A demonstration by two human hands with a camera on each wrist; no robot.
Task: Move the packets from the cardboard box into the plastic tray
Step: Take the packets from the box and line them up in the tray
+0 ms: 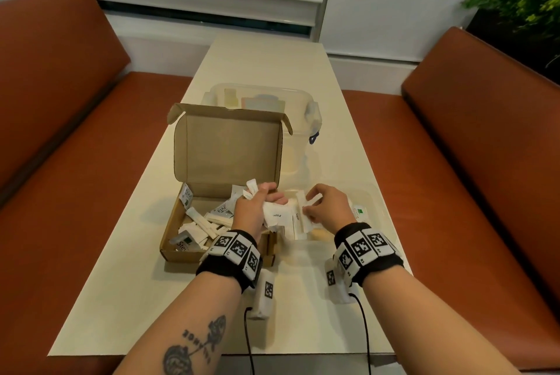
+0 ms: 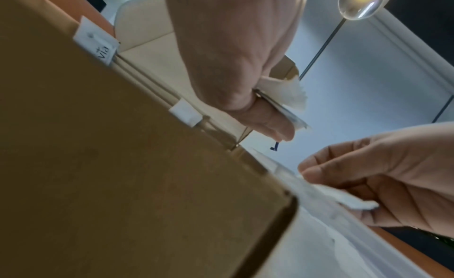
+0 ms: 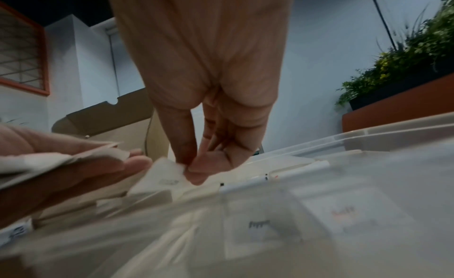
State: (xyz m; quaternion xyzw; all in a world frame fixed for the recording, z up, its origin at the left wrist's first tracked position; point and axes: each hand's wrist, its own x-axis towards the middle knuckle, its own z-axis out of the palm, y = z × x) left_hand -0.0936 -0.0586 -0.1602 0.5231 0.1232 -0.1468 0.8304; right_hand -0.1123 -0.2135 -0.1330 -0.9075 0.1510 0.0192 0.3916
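Note:
The open cardboard box sits on the table with several white packets loose inside. Over the box's right edge my left hand grips a bunch of packets; in the left wrist view the left hand clamps them under the thumb. My right hand pinches one packet above the clear plastic tray. In the right wrist view the right hand nips a corner of that packet between thumb and forefinger. More packets lie in the tray.
A clear lidded container stands behind the box's raised lid. Orange benches flank the narrow table on both sides. A plant stands at the far right.

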